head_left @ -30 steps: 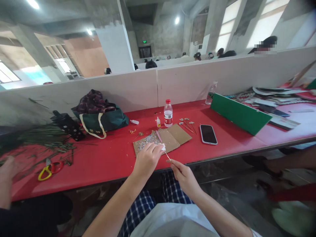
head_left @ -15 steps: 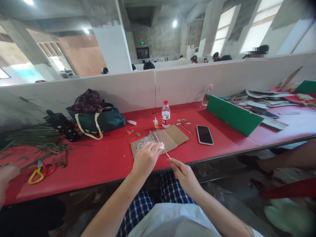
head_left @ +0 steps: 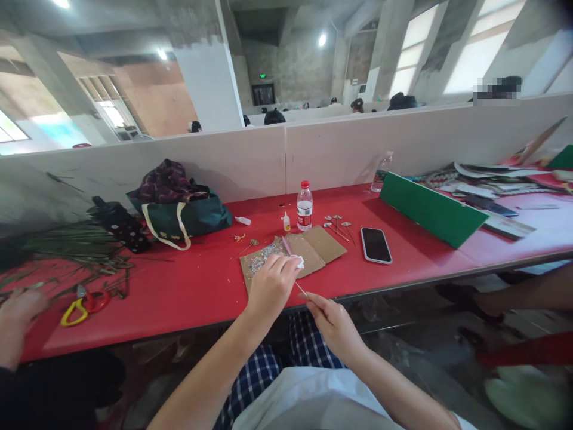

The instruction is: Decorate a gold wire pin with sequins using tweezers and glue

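Observation:
My left hand [head_left: 272,286] is closed in a pinch on a small white piece [head_left: 299,261] at the tip of a thin stick [head_left: 301,290]. My right hand [head_left: 331,319] pinches the lower end of that same stick, just in front of the red table's [head_left: 188,286] near edge. Right behind my left hand lies a sheet of brown cardboard [head_left: 317,246] strewn with small sparkly bits [head_left: 264,258], and a pink stick [head_left: 286,245] rests on it.
A water bottle [head_left: 305,206], a tiny glue bottle [head_left: 287,222], several finished stick pieces [head_left: 338,224] and a phone [head_left: 376,244] lie behind the cardboard. A green bag [head_left: 181,216], green stems [head_left: 71,251] and scissors [head_left: 83,304] sit left, near another person's hand [head_left: 15,316]. A green board [head_left: 432,208] stands right.
My hands stay on the stick with only slight shifts. The view has swung a little. The other person's hand at the left has moved nearer the scissors.

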Motion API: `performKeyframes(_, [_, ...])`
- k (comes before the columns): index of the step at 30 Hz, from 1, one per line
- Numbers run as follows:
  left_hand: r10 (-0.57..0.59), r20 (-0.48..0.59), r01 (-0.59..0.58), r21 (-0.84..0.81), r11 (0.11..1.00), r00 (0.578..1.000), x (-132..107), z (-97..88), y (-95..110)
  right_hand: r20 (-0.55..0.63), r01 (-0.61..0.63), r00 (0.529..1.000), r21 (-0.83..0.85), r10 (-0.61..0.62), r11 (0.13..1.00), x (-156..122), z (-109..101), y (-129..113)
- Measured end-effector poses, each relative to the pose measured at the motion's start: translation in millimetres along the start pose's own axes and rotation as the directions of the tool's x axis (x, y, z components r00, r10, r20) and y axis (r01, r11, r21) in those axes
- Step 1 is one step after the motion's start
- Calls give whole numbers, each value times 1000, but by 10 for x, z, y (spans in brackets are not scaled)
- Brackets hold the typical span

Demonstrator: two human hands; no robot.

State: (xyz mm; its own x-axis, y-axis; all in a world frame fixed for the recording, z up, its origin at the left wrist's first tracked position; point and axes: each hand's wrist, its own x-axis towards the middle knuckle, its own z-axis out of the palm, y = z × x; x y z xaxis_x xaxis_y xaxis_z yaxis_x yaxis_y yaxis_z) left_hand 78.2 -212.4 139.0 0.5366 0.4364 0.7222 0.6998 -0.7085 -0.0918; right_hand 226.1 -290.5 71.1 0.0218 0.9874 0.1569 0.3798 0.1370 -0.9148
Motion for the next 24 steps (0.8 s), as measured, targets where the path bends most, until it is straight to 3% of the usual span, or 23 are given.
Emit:
performKeyframes(9, [-196, -86, 198, 16, 980, 977, -56, -87, -336, -9, -34, 999, 127, 36, 991, 38, 26, 64])
performKeyframes(14, [-132, -57, 132, -12, 991, 990, -107, -108, -232, -8, -49, 999, 142, 51, 989, 54, 29, 74])
performKeyframes(18, [25, 45, -22, -65, 998, 999, -148, -70, -93, -11, -54, 998, 133, 56, 990, 63, 31, 79])
performKeyframes(20, [38, 89, -36, -32, 999, 995, -168, -29, -90, -6, -65, 998, 130, 66, 989, 53, 34, 92])
performKeyframes(24, [-169, 161, 152, 111, 982, 973, -223, 44, -297, 21, -87, 996, 164, 85, 983, 13, 53, 151])
